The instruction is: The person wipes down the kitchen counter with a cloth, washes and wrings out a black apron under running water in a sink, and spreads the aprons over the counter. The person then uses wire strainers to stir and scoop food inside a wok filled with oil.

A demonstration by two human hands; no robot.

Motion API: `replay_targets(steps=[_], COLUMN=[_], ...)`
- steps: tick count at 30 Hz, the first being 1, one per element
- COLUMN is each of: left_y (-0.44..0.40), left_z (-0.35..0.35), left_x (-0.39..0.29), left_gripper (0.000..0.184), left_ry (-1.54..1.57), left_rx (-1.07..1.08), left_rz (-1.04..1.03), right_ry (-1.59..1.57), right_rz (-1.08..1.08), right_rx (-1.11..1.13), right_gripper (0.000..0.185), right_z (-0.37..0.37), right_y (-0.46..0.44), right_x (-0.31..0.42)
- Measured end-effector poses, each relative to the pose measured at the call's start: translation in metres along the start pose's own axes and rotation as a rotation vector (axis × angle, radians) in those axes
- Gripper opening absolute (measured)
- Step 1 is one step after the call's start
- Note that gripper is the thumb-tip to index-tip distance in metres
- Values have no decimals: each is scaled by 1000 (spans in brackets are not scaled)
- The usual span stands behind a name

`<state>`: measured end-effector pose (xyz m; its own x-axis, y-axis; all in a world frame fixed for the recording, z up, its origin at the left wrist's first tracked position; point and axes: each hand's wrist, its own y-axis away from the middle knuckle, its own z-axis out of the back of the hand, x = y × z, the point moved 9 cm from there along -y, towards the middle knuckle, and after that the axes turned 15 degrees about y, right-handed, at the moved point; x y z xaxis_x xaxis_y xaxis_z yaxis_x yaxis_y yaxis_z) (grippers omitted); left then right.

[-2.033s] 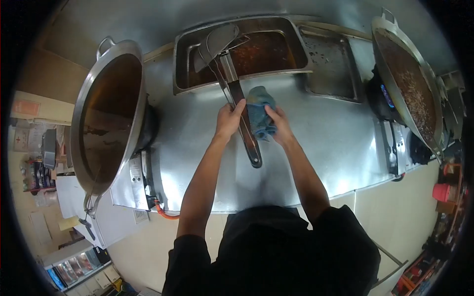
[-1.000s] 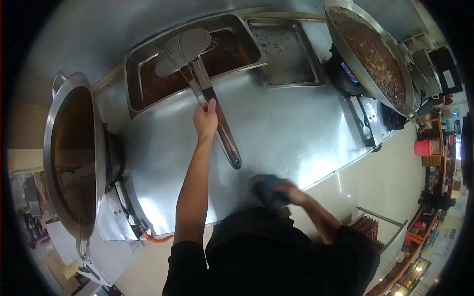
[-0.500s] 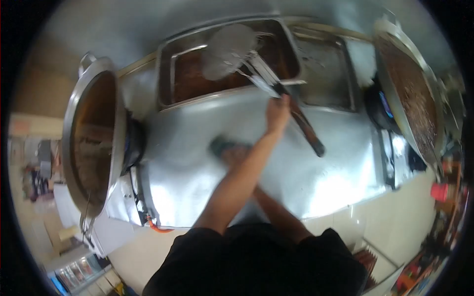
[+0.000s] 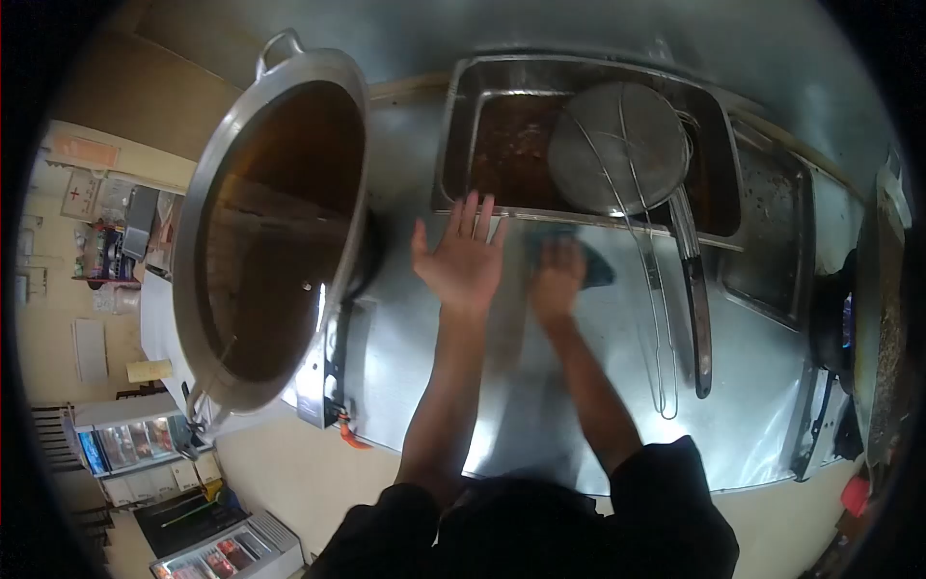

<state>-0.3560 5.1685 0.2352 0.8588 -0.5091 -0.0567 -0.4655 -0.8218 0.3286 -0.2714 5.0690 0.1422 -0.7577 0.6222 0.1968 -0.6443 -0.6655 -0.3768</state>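
Observation:
My left hand [image 4: 463, 256] is open, palm up and fingers spread, in front of the near rim of a deep metal pan [image 4: 446, 145]. It holds nothing. My right hand [image 4: 558, 282], a little blurred, presses on a dark green cloth [image 4: 598, 270] against the steel counter [image 4: 598, 367]. Right of the cloth, a round mesh strainer [image 4: 612, 145] lies over the pan. A dark handle [image 4: 698, 328] and a long wire handle [image 4: 653, 289] stretch side by side onto the counter. Brownish residue shows inside the pan.
On my left stands a large metal wok [image 4: 188, 289] of dark liquid on a burner. A shallow metal tray [image 4: 767, 222] sits right of the pan. Another wok [image 4: 883, 318] is at the far right by a blue flame. An orange hose [image 4: 352, 434] hangs at the counter's front edge.
My left hand has let go of the strainer handles and opened. The strainer now rests across the pan and counter. My arms have uncrossed; the cloth is nearer the pan. The view has turned left.

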Motion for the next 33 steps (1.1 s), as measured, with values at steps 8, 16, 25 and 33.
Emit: replay_targets(steps=[8, 16, 25, 33], left_y=[147, 297, 399, 416], left_z=[-21, 73, 157, 184], left_x=[96, -123, -338, -463], left_gripper=[51, 66, 57, 46], left_ry=[-262, -710, -704, -784], left_rx=[641, 670, 195, 119], left_rz=[833, 1063, 306, 271], right_ry=[-310, -478, 310, -650], right_rz=[664, 790, 281, -695], right_rx=[311, 523, 312, 141], right_gripper=[44, 33, 59, 24], right_z=[3, 120, 173, 236], right_y=[100, 288, 361, 363], right_x=[255, 107, -133, -64])
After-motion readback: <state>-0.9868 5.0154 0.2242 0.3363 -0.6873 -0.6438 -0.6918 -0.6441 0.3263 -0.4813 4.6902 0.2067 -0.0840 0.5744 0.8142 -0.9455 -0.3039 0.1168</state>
